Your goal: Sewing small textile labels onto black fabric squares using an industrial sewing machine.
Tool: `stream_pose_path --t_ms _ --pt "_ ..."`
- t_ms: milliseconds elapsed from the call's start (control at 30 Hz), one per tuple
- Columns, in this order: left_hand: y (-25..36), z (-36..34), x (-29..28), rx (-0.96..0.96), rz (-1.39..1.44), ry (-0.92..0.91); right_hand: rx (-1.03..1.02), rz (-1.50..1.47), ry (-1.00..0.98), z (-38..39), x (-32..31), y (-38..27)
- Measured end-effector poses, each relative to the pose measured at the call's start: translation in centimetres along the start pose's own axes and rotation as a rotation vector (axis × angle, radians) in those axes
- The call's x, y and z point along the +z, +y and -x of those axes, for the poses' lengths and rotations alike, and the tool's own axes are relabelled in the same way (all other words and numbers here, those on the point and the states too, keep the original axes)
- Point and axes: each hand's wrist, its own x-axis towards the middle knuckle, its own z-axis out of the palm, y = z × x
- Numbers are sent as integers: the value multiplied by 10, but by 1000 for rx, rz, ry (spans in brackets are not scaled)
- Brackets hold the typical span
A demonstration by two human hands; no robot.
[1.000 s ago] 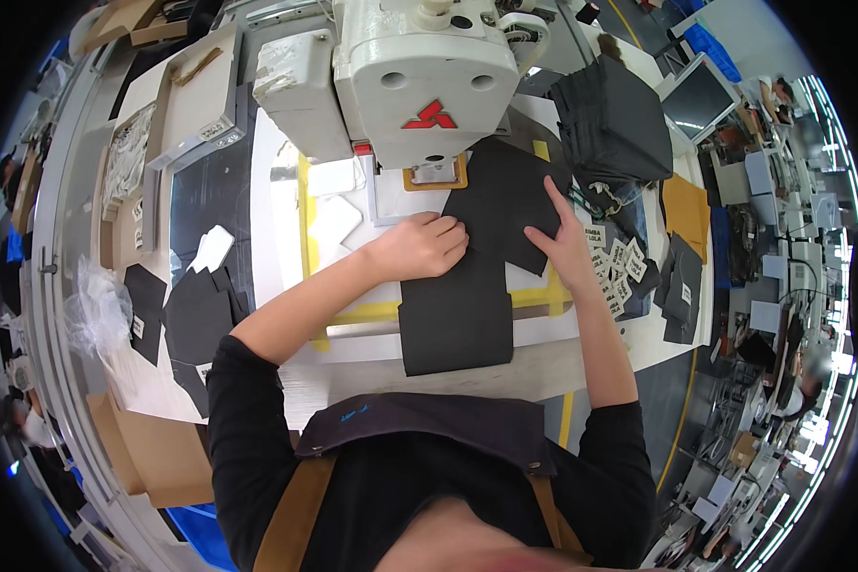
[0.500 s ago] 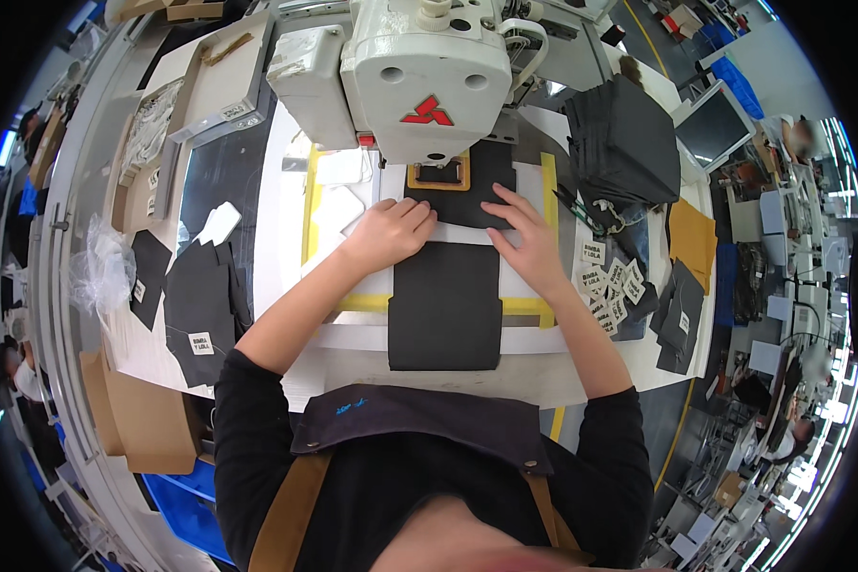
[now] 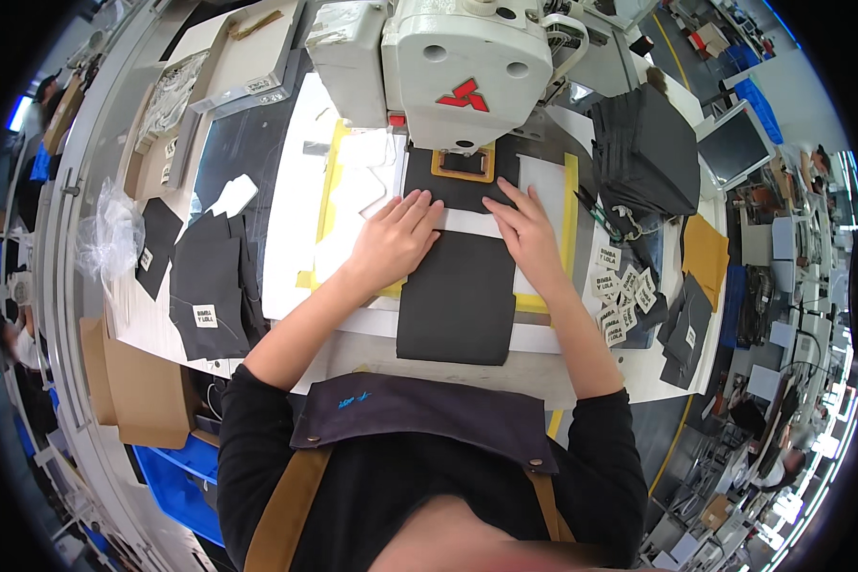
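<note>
A black panel (image 3: pixel 427 193) lies beneath the white sewing machine head (image 3: pixel 469 71), under its brass-coloured rectangular frame (image 3: pixel 463 163). My left hand (image 3: pixel 398 235) rests at the panel's lower left edge, its fingers stretched out flat. On the panel's lower right, my right hand (image 3: pixel 528 234) lies with fingers spread and the tips touching it. Neither hand grips anything. Between my wrists a second black panel (image 3: pixel 456 303) lies flat, nearer to me. Under both panels is a white sheet bordered with yellow tape (image 3: pixel 571 212).
Black pieces with white labels (image 3: pixel 208 286) lie at left, beside crumpled clear plastic (image 3: pixel 111 234). Right of my hands are a black stack (image 3: pixel 644 150), thread snips (image 3: pixel 596 212), loose white labels (image 3: pixel 627 292) and a yellow-orange piece (image 3: pixel 704 262). Open cardboard trays (image 3: pixel 248 57) stand back left.
My left hand's fingers have gone from curled to flatter and stretched out. The right hand remains spread on the far panel. The whole view has shifted slightly.
</note>
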Motion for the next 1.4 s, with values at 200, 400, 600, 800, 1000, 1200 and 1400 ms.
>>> stream_pose_path --t_ms 200,400,600,800,1000,1200,1400 --pt "-2 5 0 -96 5 -67 -10 21 -19 -6 1 0" --pt "-4 3 -1 -130 3 -107 -6 3 -22 -7 3 1" --pt "-2 6 1 -106 -18 -94 -5 60 -24 -5 2 2" --pt "0 6 -1 -136 -21 -120 0 389 18 1 -9 -22" --pt "4 6 1 -195 5 -131 -16 333 -78 10 0 -26" --pt "6 6 1 -189 -9 -116 -2 395 -71 12 6 -28" --pt "7 7 2 -226 26 -130 48 363 -67 14 8 -30"
